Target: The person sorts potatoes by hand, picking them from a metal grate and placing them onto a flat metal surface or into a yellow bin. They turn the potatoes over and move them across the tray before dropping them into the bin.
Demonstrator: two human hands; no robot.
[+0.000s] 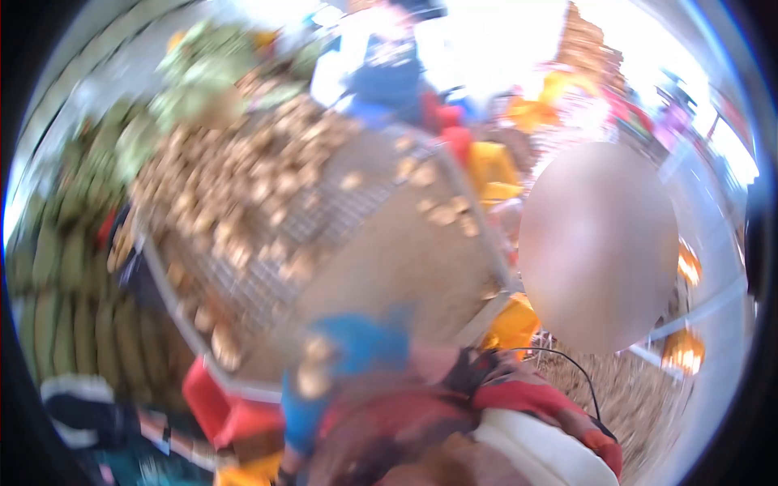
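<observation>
- The tan lump (313, 377) is at the mesh worktop's (324, 219) near edge, between my gloved left hand (301, 417) and right hand (361, 344).
- Grip: too blurred, I cannot tell if either is closed on it.
- Probably firm, knobbly, dusty and light; I'd pinch across its middle.

Motion-blurred, brown tubers (235, 186) heaped on wire-mesh table (328, 217), red crate (215, 405), person (527, 397) alongside
</observation>
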